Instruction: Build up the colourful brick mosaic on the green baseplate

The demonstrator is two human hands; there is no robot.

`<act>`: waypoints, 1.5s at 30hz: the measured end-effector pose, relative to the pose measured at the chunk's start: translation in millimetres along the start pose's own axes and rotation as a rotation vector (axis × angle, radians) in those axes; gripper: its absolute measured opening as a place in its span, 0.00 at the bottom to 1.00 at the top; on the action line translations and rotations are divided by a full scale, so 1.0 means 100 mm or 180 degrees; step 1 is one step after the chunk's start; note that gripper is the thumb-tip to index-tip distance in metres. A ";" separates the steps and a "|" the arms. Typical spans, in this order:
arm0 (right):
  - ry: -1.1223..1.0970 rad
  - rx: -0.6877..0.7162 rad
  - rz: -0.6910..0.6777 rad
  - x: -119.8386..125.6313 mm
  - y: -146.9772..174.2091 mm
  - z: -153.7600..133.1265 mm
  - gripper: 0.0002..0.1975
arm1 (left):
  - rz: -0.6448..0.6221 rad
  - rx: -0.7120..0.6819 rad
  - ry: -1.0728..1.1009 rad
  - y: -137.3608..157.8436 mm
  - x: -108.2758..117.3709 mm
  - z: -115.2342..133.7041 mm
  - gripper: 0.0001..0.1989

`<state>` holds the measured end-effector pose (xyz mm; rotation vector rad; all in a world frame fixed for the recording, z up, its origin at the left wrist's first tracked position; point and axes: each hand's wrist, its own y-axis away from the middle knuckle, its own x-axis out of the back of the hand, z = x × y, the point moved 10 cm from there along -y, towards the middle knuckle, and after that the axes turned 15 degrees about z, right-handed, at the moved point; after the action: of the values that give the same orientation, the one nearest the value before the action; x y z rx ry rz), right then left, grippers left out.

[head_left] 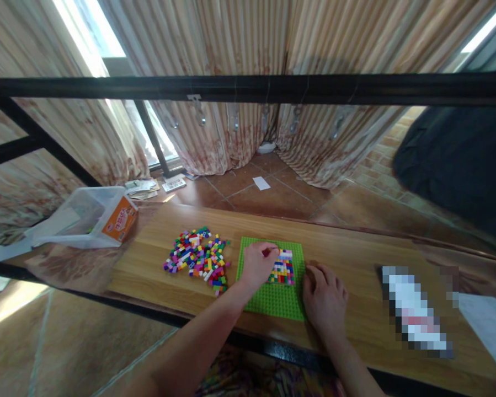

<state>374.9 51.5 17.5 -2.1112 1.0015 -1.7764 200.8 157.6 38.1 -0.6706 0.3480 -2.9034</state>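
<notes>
Left hand (258,262) observed over the block of assembled coloured bricks (284,268) on the green baseplate (273,304), thumb and forefinger drawn close; whether they pinch a brick, I cannot tell. Right hand (325,295) rests on the wooden table (148,281) at the baseplate's right edge, fingers loosely bent. Loose bricks (196,255) lie heaped left of the baseplate; clear bin (80,212) beyond, at far left.

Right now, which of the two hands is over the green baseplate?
The left hand, held at the patch of bricks; the right hand rests on the table beside the green baseplate.
</notes>
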 end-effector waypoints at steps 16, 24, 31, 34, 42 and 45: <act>0.0002 0.0030 0.0059 -0.07 0.03 0.09 0.17 | 0.0063 -0.1116 -0.1271 0.22 1.22 -0.29 0.09; -0.0025 0.0058 0.0097 -0.04 0.01 0.06 0.16 | -0.0153 -0.1220 -0.2251 0.17 0.98 -0.25 0.08; -0.0079 0.0019 0.0085 -0.01 0.00 0.02 0.15 | -0.0257 -0.0992 -0.1548 0.18 0.92 -0.17 0.11; -0.0134 0.0022 0.0098 0.00 0.00 0.01 0.15 | -0.0378 -0.0954 -0.1060 0.20 0.77 -0.06 0.11; -0.0136 0.0021 0.0067 -0.02 0.00 0.01 0.15 | -0.0538 -0.1112 -0.1013 0.08 0.33 0.28 0.04; -0.0126 0.0012 0.0089 -0.01 -0.01 0.01 0.15 | -0.0677 -0.1151 -0.1123 0.06 0.21 0.33 0.06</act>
<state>375.7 52.5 16.8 -2.1111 1.0116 -1.7153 197.7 141.8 74.3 -1.3254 0.8065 -2.8528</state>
